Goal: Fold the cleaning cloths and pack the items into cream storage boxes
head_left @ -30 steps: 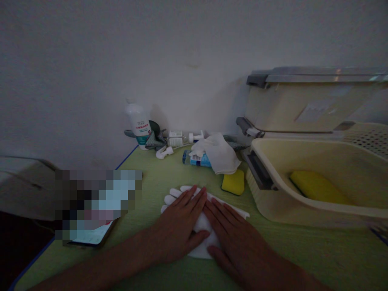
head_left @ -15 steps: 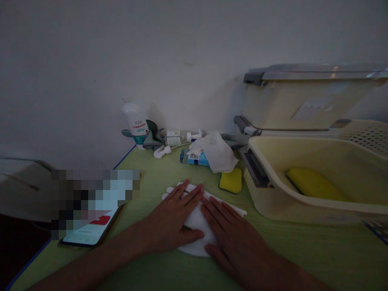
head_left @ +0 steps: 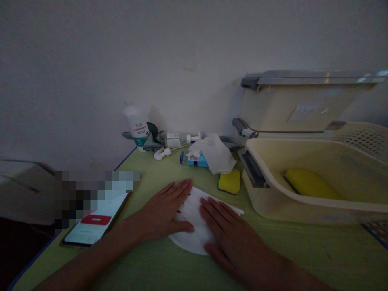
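Dimly, at the far left, a pale object (head_left: 24, 190) is seen past the blue edge of the table (head_left: 145, 173); what it is cannot be told. On the table beside it, a phone (head_left: 100, 212) is laid, its lit screen partly masked by coarse squares and marked with a red bar. Farther back, near the wall (head_left: 182, 60), a white bottle (head_left: 136, 125) is stood, with a grey cloth (head_left: 154, 141) bunched against it and a white nozzle (head_left: 162, 153) laid just in front. Nearer, the left hand (head_left: 166, 214) is laid palm down, fingers stretched and held close together, over one side of the white glove (head_left: 194, 214). Behind, by the wall, a clear bottle (head_left: 176, 140) is laid on its side. The glove is spread flat on the table between the hands and partly hidden by both. Beyond it, a blue bottle (head_left: 194, 159) is half covered by a white cloth (head_left: 216, 155). The glove's other side is covered by the right hand (head_left: 227, 230), likewise flat, its thumb spread apart. Past its fingertips, a yellow sponge (head_left: 229, 182) is placed. To the right, a second sponge (head_left: 312, 184) is held in a cream bin (head_left: 273, 210), behind which a box (head_left: 279, 109) and, farthest right, a perforated basket (head_left: 363, 137) are set
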`<state>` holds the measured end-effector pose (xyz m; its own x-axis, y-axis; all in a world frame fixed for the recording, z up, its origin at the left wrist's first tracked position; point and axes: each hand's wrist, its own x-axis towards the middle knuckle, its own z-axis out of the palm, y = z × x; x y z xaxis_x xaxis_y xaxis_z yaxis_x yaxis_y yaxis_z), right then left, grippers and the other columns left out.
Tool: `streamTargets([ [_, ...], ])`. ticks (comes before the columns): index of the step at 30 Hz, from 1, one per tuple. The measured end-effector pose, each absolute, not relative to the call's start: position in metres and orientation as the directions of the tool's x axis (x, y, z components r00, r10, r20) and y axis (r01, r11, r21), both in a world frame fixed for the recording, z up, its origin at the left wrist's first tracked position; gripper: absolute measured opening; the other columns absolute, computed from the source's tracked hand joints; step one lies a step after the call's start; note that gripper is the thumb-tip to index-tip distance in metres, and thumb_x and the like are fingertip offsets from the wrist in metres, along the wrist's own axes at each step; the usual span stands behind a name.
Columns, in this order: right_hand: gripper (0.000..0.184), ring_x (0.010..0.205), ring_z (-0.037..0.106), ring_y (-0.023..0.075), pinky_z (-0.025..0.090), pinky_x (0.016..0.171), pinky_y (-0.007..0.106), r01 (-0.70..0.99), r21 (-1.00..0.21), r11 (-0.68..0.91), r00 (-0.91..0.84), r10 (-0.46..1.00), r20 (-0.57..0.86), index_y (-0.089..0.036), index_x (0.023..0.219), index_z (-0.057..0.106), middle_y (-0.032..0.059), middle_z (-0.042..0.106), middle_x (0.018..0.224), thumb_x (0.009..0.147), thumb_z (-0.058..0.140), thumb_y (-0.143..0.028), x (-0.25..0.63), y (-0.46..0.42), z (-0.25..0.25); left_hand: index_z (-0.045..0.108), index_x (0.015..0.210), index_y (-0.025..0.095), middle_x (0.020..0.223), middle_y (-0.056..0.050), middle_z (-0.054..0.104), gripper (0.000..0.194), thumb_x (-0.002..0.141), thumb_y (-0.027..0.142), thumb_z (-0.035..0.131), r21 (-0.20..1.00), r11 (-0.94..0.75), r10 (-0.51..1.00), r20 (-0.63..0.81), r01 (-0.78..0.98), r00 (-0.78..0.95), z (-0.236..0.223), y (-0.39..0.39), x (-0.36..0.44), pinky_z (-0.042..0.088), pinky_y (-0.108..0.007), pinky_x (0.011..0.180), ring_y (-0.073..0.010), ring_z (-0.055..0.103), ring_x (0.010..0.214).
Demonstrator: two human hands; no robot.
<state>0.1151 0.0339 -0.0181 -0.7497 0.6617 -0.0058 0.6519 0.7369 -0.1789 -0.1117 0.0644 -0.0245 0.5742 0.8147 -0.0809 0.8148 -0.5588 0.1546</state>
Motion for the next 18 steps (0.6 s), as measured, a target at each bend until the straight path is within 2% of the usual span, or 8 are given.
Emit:
streamTargets([
  [3, 0.057, 0.132, 0.029, 0.0267, 0.031, 0.106, 0.044, 0.655, -0.184, 0.732, -0.747, 0.664, -0.018, -0.007, 0.138, 0.034, 0.0146, 0.027, 0.145, 0.088, 0.043, -0.034, 0.114, 0.034, -0.016, 0.023, 0.141, 0.012, 0.148, -0.014, 0.023, 0.082, 0.079, 0.062, 0.045, 0.129, -0.578, 0.811, -0.018, 0.806, 0.585, -0.023, 0.066, -0.120, 0.020, -0.042, 0.110, -0.0244, 0.025, 0.135],
  [5, 0.057, 0.132, 0.029, 0.0268, 0.031, 0.106, 0.044, 0.654, -0.191, 0.732, -0.747, 0.665, -0.009, -0.008, 0.138, 0.033, 0.0146, 0.027, 0.145, 0.088, 0.043, -0.034, 0.113, 0.033, -0.016, 0.034, 0.137, 0.013, 0.143, -0.013, 0.035, 0.065, 0.085, 0.052, 0.044, 0.146, -0.545, 0.838, 0.075, 0.826, 0.540, -0.019, 0.068, -0.122, 0.027, -0.040, 0.108, -0.0239, 0.036, 0.130],
  [7, 0.057, 0.132, 0.029, 0.0265, 0.031, 0.106, 0.044, 0.653, -0.194, 0.732, -0.746, 0.666, 0.002, -0.008, 0.138, 0.033, 0.0141, 0.027, 0.145, 0.088, 0.043, -0.034, 0.113, 0.033, -0.016, 0.049, 0.126, 0.013, 0.131, -0.012, 0.051, 0.044, 0.090, 0.037, 0.040, 0.226, -0.467, 0.882, 0.184, 0.855, 0.434, -0.013, 0.073, -0.122, 0.036, -0.037, 0.101, -0.0221, 0.049, 0.119],
  [9, 0.057, 0.132, 0.029, 0.0266, 0.031, 0.106, 0.044, 0.651, -0.194, 0.734, -0.747, 0.665, 0.008, -0.008, 0.138, 0.033, 0.0142, 0.027, 0.145, 0.088, 0.043, -0.033, 0.113, 0.033, -0.017, 0.060, 0.109, 0.013, 0.113, -0.010, 0.063, 0.031, 0.090, 0.025, 0.039, 0.347, -0.388, 0.917, 0.240, 0.854, 0.319, -0.009, 0.079, -0.120, 0.043, -0.032, 0.092, -0.0196, 0.058, 0.103],
  [13, 0.057, 0.132, 0.029, 0.0279, 0.032, 0.105, 0.046, 0.646, -0.197, 0.737, -0.750, 0.662, 0.017, -0.006, 0.137, 0.034, 0.0158, 0.027, 0.144, 0.087, 0.045, -0.030, 0.113, 0.034, -0.019, 0.067, 0.083, 0.014, 0.085, -0.004, 0.066, 0.018, 0.082, 0.017, 0.049, 0.485, -0.328, 0.945, 0.171, 0.811, 0.280, -0.011, 0.091, -0.118, 0.047, -0.025, 0.073, -0.0156, 0.061, 0.077],
  [18, 0.056, 0.132, 0.029, 0.0264, 0.032, 0.106, 0.045, 0.635, -0.209, 0.744, -0.751, 0.657, 0.060, -0.008, 0.138, 0.034, 0.0146, 0.028, 0.144, 0.088, 0.044, -0.031, 0.114, 0.035, -0.024, 0.068, 0.079, 0.016, 0.078, -0.003, 0.066, 0.012, 0.076, 0.018, 0.056, 0.577, -0.235, 0.972, 0.122, 0.782, 0.201, -0.022, 0.097, -0.119, 0.046, -0.024, 0.066, -0.0147, 0.060, 0.069],
])
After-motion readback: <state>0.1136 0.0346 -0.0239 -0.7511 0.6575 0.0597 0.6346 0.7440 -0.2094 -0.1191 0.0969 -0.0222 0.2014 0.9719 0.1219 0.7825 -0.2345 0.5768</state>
